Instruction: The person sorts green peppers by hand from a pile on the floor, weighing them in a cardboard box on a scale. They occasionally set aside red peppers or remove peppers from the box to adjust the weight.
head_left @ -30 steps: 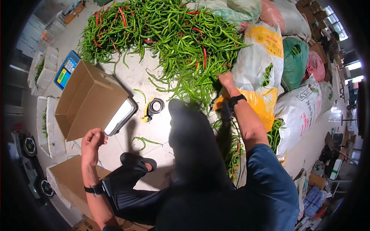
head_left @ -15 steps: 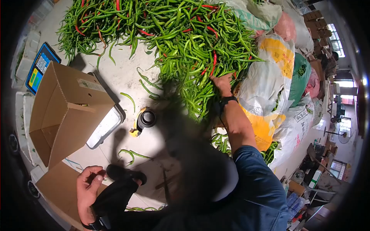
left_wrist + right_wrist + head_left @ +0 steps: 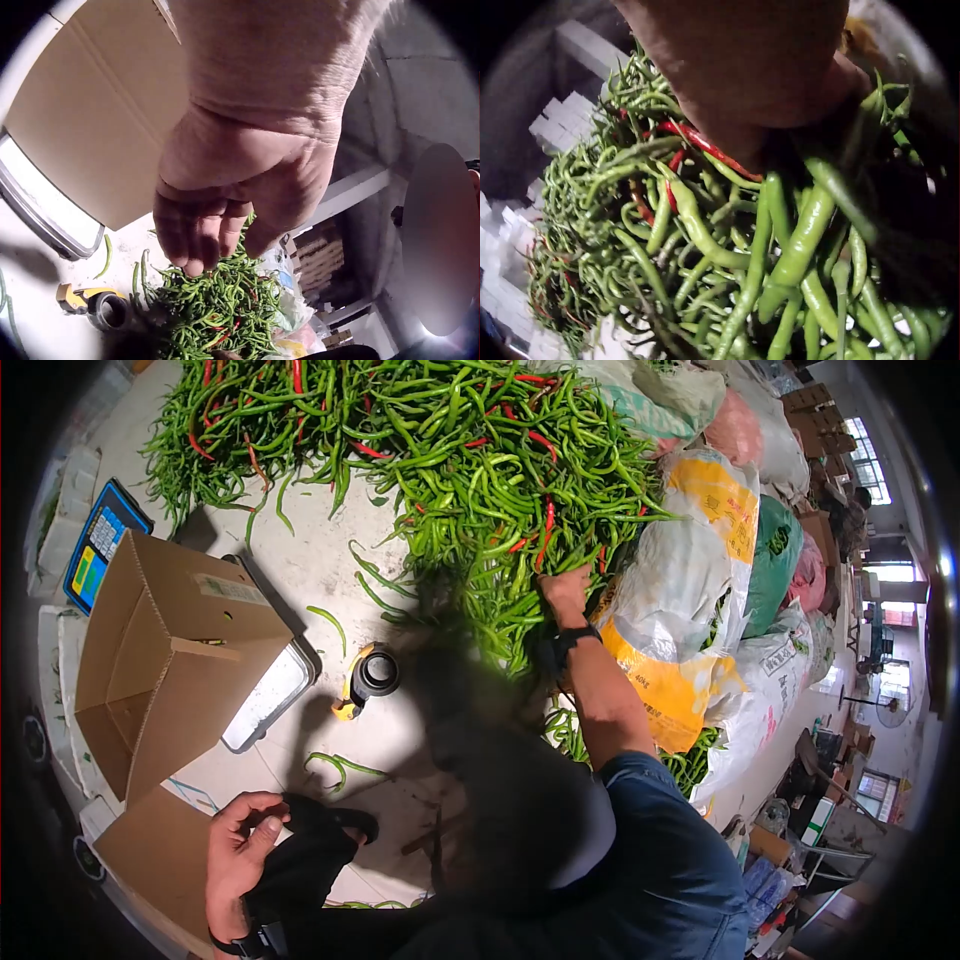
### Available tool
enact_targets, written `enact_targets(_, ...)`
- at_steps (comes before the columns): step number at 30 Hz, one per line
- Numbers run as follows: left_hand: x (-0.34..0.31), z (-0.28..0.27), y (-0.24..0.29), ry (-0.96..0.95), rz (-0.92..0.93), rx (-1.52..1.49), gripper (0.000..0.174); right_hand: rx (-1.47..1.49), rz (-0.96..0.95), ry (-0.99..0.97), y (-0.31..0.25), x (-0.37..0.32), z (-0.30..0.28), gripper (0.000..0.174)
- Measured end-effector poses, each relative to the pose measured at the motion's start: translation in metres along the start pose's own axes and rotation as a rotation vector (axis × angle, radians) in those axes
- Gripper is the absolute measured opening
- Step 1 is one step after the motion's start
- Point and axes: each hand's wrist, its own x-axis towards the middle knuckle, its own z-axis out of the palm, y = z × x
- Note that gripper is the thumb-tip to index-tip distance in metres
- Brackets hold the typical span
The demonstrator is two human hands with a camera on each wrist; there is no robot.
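A large heap of long green chili peppers (image 3: 480, 490), with some red ones among them, spreads over the floor. At its near right edge my right hand (image 3: 566, 592) reaches down among the peppers. In the right wrist view, green chili peppers (image 3: 802, 240) lie right under this hand, and its fingertips are lost in shadow; I cannot tell whether they grip any. My left hand (image 3: 238, 845) hovers by my knee, away from the heap. Its fingers (image 3: 210, 232) hang loosely bent and hold nothing in the left wrist view.
An open cardboard box (image 3: 190, 650) sits on a scale with a blue keypad panel (image 3: 103, 540). A tape dispenser (image 3: 375, 673) and a few stray peppers (image 3: 335, 768) lie on the floor. Filled woven sacks (image 3: 690, 580) line the right side.
Both hands have come lower in the head view as the view shifted. My right hand has moved slightly left and down along the heap's edge since half a second ago.
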Motion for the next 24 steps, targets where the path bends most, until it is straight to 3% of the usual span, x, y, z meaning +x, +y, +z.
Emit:
enact_targets(3,-0.009,0.002,0.001,-0.011,0.050,0.002,0.019,0.255,-0.166,0.124,0.044,0.025,0.006,0.114)
enact_targets(4,-0.012,0.002,0.003,0.002,0.061,0.004,0.019,0.446,-0.287,0.277,0.054,0.020,0.003,0.095)
enact_targets(6,-0.018,0.004,0.005,0.008,0.081,0.012,0.018,0.892,-0.556,0.072,0.070,0.005,-0.022,0.073)
enact_targets(10,-0.026,0.009,0.004,-0.035,0.122,0.019,0.019,1.005,-0.586,0.002,0.075,-0.046,-0.081,0.054)
enact_targets(14,-0.034,0.015,0.004,-0.083,0.162,0.021,0.021,1.174,-0.640,-0.310,0.065,-0.068,-0.139,0.037)
enact_targets(17,-0.038,0.021,0.006,-0.092,0.184,-0.014,0.021,1.383,-0.680,-0.526,0.046,-0.084,-0.179,0.032)
enact_targets(21,-0.038,0.028,0.013,-0.131,0.226,-0.009,0.021,1.518,-0.726,-0.747,0.023,-0.100,-0.213,0.039)
enact_targets(23,-0.036,0.032,0.019,-0.165,0.253,0.001,0.021,1.549,-0.620,-0.962,0.012,-0.102,-0.222,0.046)
enact_targets(24,-0.034,0.035,0.022,-0.156,0.261,-0.001,0.021,1.547,-0.632,-0.970,0.004,-0.108,-0.227,0.046)
